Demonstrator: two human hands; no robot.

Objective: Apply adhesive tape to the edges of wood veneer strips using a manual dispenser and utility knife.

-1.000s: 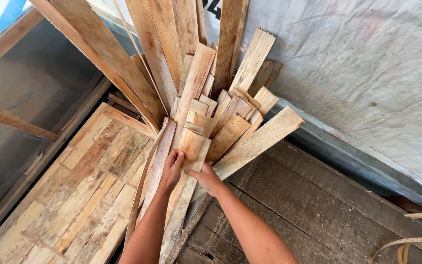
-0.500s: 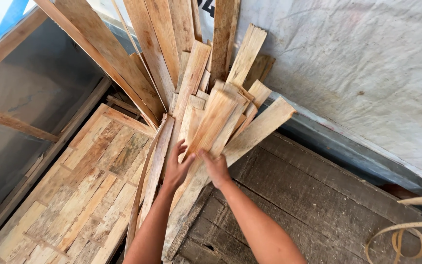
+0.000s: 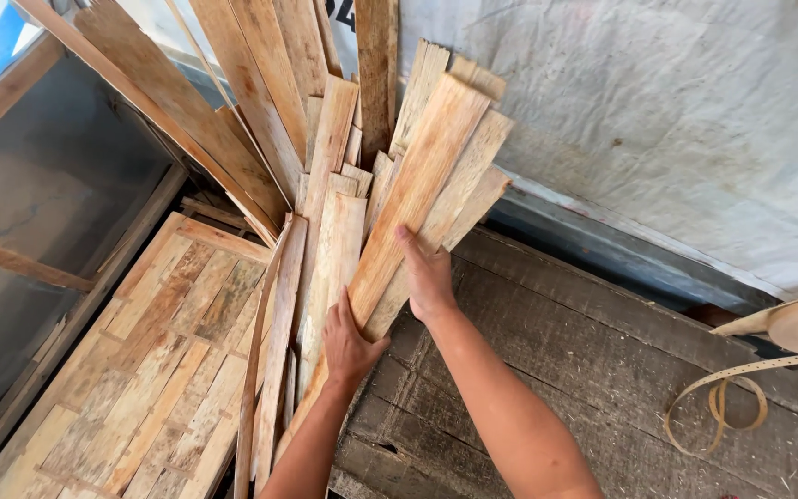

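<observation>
While 2 hands grip it, wood slat (image 3: 417, 185) slanting between left hand (image 3: 351, 337), right hand (image 3: 429, 277)

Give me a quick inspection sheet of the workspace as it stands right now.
Surface: dark weathered plank floor, sawdust on it.
Job's things: long pale wood slat held tilted over a fan of thin slats.
Clutter: woven slat panel lying flat at left; coiled strip at right.
Grips: left hand and right hand both on the long slat.
Cables: nothing seen.
Surroundings: grey sheet wall; leaning boards.
</observation>
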